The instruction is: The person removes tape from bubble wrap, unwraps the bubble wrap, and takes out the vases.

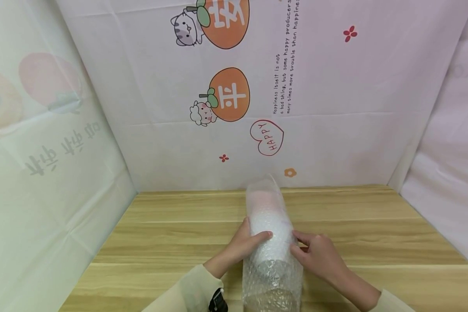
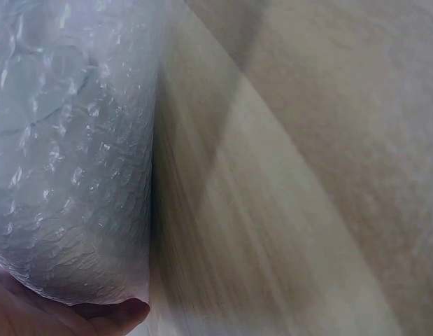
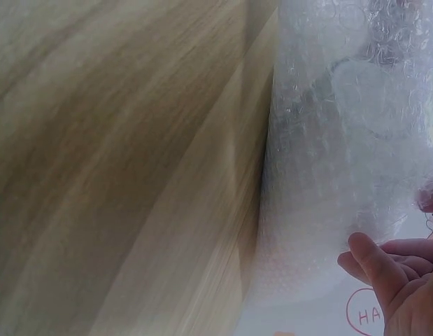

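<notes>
A long roll of clear bubble wrap (image 1: 274, 273) lies lengthwise on the wooden table, around something white and roughly cylindrical whose kind I cannot tell. My left hand (image 1: 243, 242) grips the roll from its left side, thumb across the top. In the left wrist view, fingertips (image 2: 136, 308) curl around the far part of the wrap. On the opposite side my right hand (image 1: 320, 255) pinches the wrap's edge between thumb and forefinger. The right wrist view shows that thumb and finger against the bubble wrap (image 3: 335, 161), with a bit of the left hand beyond.
Under the roll is a light wood-grain table (image 1: 171, 242). A white printed cloth (image 1: 316, 86) hangs behind its far edge, with more cloth on the left and right sides. The roll's far end reaches the back cloth.
</notes>
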Available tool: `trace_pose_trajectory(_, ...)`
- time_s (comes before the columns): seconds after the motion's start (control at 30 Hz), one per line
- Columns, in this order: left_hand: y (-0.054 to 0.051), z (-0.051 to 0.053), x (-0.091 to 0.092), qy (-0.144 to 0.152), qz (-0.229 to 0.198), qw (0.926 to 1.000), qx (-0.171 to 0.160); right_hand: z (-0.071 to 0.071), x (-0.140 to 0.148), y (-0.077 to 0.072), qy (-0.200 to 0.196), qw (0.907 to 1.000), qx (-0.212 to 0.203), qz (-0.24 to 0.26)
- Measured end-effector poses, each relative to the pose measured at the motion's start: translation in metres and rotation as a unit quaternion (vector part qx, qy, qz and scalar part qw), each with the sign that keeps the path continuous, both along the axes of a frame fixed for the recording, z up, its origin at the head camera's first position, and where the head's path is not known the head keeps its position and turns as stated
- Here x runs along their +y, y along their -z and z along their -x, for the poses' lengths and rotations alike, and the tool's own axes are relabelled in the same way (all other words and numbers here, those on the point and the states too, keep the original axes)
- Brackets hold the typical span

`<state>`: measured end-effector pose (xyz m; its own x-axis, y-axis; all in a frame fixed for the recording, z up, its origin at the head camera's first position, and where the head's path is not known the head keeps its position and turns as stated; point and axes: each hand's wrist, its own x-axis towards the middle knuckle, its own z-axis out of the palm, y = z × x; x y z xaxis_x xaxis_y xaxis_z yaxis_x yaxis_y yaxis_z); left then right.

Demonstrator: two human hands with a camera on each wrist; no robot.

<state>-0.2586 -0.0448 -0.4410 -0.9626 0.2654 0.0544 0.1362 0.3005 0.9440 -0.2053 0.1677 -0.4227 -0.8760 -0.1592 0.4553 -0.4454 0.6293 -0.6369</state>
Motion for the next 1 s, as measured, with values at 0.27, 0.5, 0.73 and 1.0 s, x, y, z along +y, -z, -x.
trace_pose_trajectory(0.27, 0.001, 0.001, -0.001, 0.002, -0.004, 1.0, -0.004, 0.0, 0.002, -0.002, 0.005, 0.9999, 0.003, 0.013)
trace_pose_trajectory(0.5, 0.001, 0.001, -0.001, 0.0, -0.005, 0.9999, -0.009, -0.001, 0.004, -0.003, 0.009, 0.9985, -0.047, 0.025)
trace_pose_trajectory(0.73, 0.002, 0.001, -0.002, 0.0, -0.001, 1.0, -0.009, -0.003, 0.009, -0.005, 0.001, 0.9968, -0.071, 0.037)
trace_pose_trajectory(1.0, 0.001, 0.0, -0.002, -0.005, 0.001, 0.9999, -0.014, -0.003, 0.013, -0.006, -0.006, 0.9958, -0.086, 0.031)
